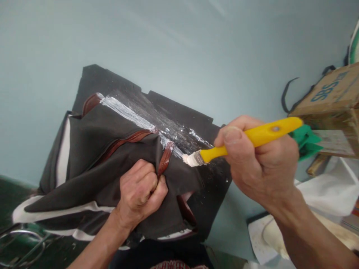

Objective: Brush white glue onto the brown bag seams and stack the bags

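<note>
My right hand (pixel 260 160) is closed around the yellow handle of a brush (pixel 249 138). Its whitened bristles touch the edge of a dark grey fabric piece (pixel 120 149), where a white coating (pixel 131 114) runs in a long strip. Below that strip, my left hand (pixel 143 186) grips the fabric beside a brown strap (pixel 166 158). More brown trim (pixel 126 142) crosses the fabric. Beneath it all lies a black board (pixel 179 112) with white smears and notches along its far edge.
At the right are a cardboard box (pixel 333 89), a green item (pixel 305 142), white sheets (pixel 331 186) and a pale tray (pixel 260 235). Metal rings (pixel 22 246) show at the lower left. A pale blue-green wall (pixel 168 45) stands beyond the board.
</note>
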Demonstrator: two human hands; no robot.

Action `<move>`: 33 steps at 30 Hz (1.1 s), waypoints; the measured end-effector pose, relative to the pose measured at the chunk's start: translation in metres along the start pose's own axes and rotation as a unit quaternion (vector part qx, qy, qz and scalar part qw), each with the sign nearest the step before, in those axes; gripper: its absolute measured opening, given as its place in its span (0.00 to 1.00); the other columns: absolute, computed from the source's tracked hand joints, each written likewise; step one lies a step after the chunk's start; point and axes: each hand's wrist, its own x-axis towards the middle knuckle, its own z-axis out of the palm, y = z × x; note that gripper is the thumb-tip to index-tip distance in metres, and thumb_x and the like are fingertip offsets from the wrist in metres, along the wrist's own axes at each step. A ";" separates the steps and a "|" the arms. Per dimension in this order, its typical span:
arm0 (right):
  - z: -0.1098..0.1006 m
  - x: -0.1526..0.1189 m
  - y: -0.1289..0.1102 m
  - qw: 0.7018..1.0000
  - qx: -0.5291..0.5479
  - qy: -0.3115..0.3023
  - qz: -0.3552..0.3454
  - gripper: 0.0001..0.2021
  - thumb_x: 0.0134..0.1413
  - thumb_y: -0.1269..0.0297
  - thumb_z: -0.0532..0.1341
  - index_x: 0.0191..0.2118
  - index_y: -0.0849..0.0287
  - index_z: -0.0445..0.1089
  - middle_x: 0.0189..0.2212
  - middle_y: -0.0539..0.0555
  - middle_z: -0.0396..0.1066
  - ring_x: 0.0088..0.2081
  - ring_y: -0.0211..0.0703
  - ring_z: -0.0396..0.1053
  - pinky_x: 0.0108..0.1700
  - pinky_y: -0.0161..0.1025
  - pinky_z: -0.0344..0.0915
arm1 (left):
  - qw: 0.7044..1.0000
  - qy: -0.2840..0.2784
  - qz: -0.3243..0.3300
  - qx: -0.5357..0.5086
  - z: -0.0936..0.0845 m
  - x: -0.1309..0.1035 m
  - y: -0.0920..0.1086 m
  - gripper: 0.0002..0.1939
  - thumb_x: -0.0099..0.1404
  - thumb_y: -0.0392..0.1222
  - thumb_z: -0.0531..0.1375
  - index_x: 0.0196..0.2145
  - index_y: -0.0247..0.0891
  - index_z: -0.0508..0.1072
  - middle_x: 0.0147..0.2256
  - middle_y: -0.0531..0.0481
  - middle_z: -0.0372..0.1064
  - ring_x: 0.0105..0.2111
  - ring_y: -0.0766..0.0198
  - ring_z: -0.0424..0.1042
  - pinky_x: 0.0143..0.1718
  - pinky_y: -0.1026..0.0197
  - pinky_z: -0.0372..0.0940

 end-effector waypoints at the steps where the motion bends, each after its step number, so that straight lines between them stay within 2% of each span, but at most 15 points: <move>1: 0.000 -0.001 0.000 1.000 0.008 0.021 0.011 0.18 0.72 0.64 0.57 0.26 0.56 0.66 0.23 0.45 0.72 0.17 0.29 0.61 0.20 0.32 0.57 | 1.000 0.000 0.002 0.002 0.000 0.000 0.000 0.25 0.62 0.21 0.62 0.25 0.42 0.52 0.23 0.59 0.49 0.24 0.66 0.52 0.26 0.57 0.50; 4: 0.002 -0.002 -0.001 0.998 0.008 0.056 0.012 0.14 0.71 0.65 0.58 0.29 0.54 0.69 0.23 0.46 0.72 0.19 0.33 0.64 0.22 0.34 0.61 | 1.000 -0.006 0.002 0.016 -0.001 0.000 0.000 0.25 0.62 0.21 0.62 0.25 0.42 0.51 0.23 0.58 0.48 0.24 0.66 0.51 0.26 0.57 0.50; 7: 0.001 -0.009 -0.005 1.000 -0.017 0.019 -0.002 0.12 0.70 0.67 0.57 0.32 0.53 0.69 0.22 0.45 0.71 0.20 0.35 0.67 0.24 0.36 0.65 | 1.000 -0.012 -0.001 0.026 -0.002 0.001 0.001 0.25 0.62 0.21 0.62 0.25 0.42 0.50 0.23 0.58 0.48 0.25 0.66 0.52 0.26 0.57 0.49; 11: -0.014 -0.026 -0.011 0.999 -0.026 -0.025 -0.031 0.12 0.70 0.69 0.56 0.32 0.53 0.67 0.23 0.45 0.73 0.22 0.35 0.71 0.26 0.35 0.68 | 0.999 -0.027 0.002 0.030 -0.001 0.002 0.001 0.25 0.62 0.21 0.63 0.25 0.42 0.50 0.23 0.58 0.48 0.25 0.66 0.52 0.26 0.58 0.49; 14: -0.025 -0.036 -0.013 0.997 -0.028 -0.035 -0.060 0.10 0.70 0.70 0.57 0.34 0.53 0.67 0.22 0.45 0.72 0.20 0.35 0.68 0.24 0.35 0.66 | 0.999 -0.040 0.003 0.026 -0.001 0.004 0.001 0.25 0.63 0.22 0.63 0.25 0.42 0.51 0.24 0.59 0.49 0.25 0.67 0.52 0.27 0.58 0.50; 18: -0.024 -0.039 -0.010 0.993 -0.048 -0.008 -0.111 0.07 0.71 0.68 0.59 0.37 0.55 0.69 0.21 0.46 0.71 0.20 0.36 0.67 0.23 0.36 0.63 | 0.998 -0.053 0.010 0.023 -0.002 0.005 0.000 0.24 0.63 0.23 0.64 0.25 0.42 0.53 0.23 0.59 0.50 0.24 0.68 0.52 0.27 0.59 0.51; 21: -0.020 -0.043 -0.006 0.982 -0.076 -0.073 -0.157 0.05 0.72 0.68 0.59 0.40 0.55 0.68 0.23 0.47 0.75 0.23 0.37 0.71 0.25 0.36 0.66 | 0.998 -0.064 0.007 0.019 -0.004 0.006 -0.001 0.23 0.64 0.25 0.65 0.25 0.41 0.55 0.23 0.59 0.53 0.24 0.68 0.54 0.27 0.60 0.53; 23: -0.021 -0.049 -0.005 0.978 -0.094 -0.100 -0.158 0.04 0.71 0.70 0.59 0.41 0.56 0.68 0.24 0.48 0.76 0.23 0.37 0.72 0.25 0.36 0.67 | 0.997 -0.073 0.004 0.026 -0.004 0.007 -0.001 0.23 0.65 0.26 0.65 0.24 0.41 0.55 0.23 0.59 0.55 0.24 0.69 0.55 0.27 0.60 0.53; 27: -0.025 -0.063 -0.010 0.989 -0.085 -0.047 -0.112 0.07 0.72 0.68 0.57 0.39 0.57 0.69 0.21 0.48 0.72 0.21 0.37 0.68 0.23 0.37 0.64 | 0.997 -0.062 -0.002 0.035 -0.003 0.008 0.000 0.20 0.66 0.31 0.66 0.27 0.42 0.57 0.23 0.59 0.58 0.23 0.69 0.57 0.26 0.61 0.54; 30: -0.018 -0.064 -0.014 0.992 -0.070 0.003 -0.100 0.09 0.73 0.65 0.57 0.38 0.56 0.70 0.21 0.47 0.70 0.20 0.37 0.67 0.23 0.37 0.63 | 0.999 -0.037 -0.018 0.033 -0.002 0.006 -0.001 0.13 0.65 0.30 0.65 0.33 0.42 0.63 0.24 0.60 0.62 0.24 0.69 0.62 0.26 0.63 0.58; 32: -0.012 -0.061 -0.013 0.991 -0.068 -0.007 -0.118 0.07 0.72 0.66 0.59 0.38 0.57 0.71 0.21 0.47 0.71 0.21 0.38 0.69 0.24 0.37 0.65 | 0.998 -0.039 -0.012 0.041 -0.002 0.005 -0.001 0.11 0.65 0.28 0.62 0.40 0.41 0.69 0.26 0.59 0.64 0.24 0.68 0.64 0.26 0.64 0.59; 33: -0.010 -0.061 -0.012 0.990 -0.067 -0.018 -0.126 0.06 0.70 0.68 0.59 0.38 0.57 0.71 0.21 0.47 0.71 0.21 0.38 0.69 0.25 0.37 0.66 | 0.998 -0.048 0.001 0.050 -0.002 0.003 -0.002 0.13 0.65 0.27 0.61 0.45 0.41 0.71 0.26 0.58 0.65 0.24 0.68 0.64 0.27 0.63 0.60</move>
